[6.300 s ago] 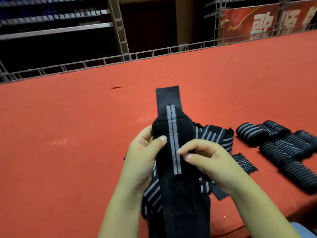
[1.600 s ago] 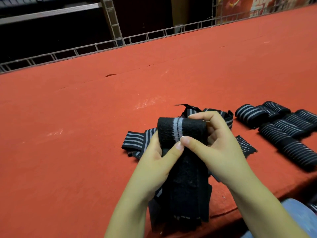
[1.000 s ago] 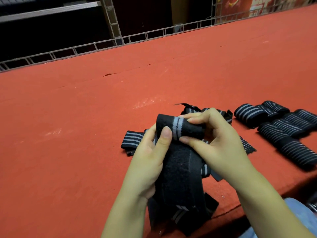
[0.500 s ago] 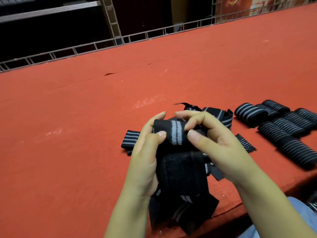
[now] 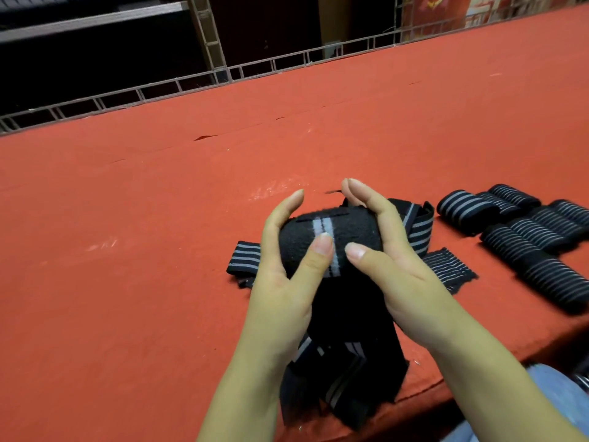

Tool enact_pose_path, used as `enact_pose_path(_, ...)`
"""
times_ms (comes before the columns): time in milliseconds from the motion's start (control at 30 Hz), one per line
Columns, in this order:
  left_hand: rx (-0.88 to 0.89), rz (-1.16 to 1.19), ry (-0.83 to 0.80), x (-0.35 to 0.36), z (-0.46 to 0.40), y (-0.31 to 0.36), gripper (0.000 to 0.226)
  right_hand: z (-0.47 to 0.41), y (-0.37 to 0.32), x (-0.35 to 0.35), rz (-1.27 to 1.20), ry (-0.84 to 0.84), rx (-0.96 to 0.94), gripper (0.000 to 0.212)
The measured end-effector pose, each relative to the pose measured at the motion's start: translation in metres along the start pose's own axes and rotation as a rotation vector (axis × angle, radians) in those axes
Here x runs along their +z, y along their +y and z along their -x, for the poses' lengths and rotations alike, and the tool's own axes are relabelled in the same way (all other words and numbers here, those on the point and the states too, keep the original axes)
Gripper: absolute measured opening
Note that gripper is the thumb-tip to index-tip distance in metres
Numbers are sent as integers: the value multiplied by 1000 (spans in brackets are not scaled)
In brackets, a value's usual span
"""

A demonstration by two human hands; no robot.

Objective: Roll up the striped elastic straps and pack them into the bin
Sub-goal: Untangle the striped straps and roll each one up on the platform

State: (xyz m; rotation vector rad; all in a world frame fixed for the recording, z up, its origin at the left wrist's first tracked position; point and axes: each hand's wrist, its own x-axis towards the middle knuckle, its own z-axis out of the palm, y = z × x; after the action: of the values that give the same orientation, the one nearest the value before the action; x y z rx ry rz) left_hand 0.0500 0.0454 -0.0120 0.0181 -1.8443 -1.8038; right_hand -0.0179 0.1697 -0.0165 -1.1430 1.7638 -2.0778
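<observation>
Left hand (image 5: 283, 282) and right hand (image 5: 398, 269) cup a partly rolled black striped strap (image 5: 331, 237) above the red table (image 5: 127, 250), fingers curved around each end, thumbs pressing its front; unrolled tail hangs below; finished rolls (image 5: 526, 237) lie at right

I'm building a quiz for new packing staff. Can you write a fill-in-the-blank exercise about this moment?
1. Both hands, left hand and right hand, grip a partly rolled ____.
2. The stripes on the roll are ____.
3. The finished rolls lie to the person's ____.
4. The table covering is ____.

Missing words: strap; grey; right; red
</observation>
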Motion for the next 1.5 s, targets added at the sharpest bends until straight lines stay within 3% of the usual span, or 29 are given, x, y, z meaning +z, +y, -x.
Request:
enact_pose_path(133,172,-140,128,2,4,-1,49,-4,-2,-10,-214,-132,153,72)
enact_pose_path(367,149,-178,75,-1,3,-6,60,-3,-5,-18,-257,-151,301,43)
enact_pose_path(667,-34,-103,6,-3,3,-14,85,-3,-7,-13,-424,75,191,39)
enact_pose_path(800,-121,1,-83,-3,7,-17,62,-7,-10,-16,-439,151,104,38)
enact_pose_path(900,-127,34,-72,-3,4,-14,61,-7,-10,-15,-437,184,84,38)
enact_pose_path(1067,-120,61,-66,-6,0,-11,58,-8,-2,-16,-320,209,4,39)
enact_pose_path(1267,-159,98,-5,-6,-4,-7,52,-3,5,-11,29,163,-64,42)
enact_pose_path(1367,-190,112,68,-6,-5,-8,70,-3,5,-9,161,131,-88,45)
enact_pose_path(1500,-254,45,70,-6,-4,-5,94,-3,8,-9,88,23,-73,52)
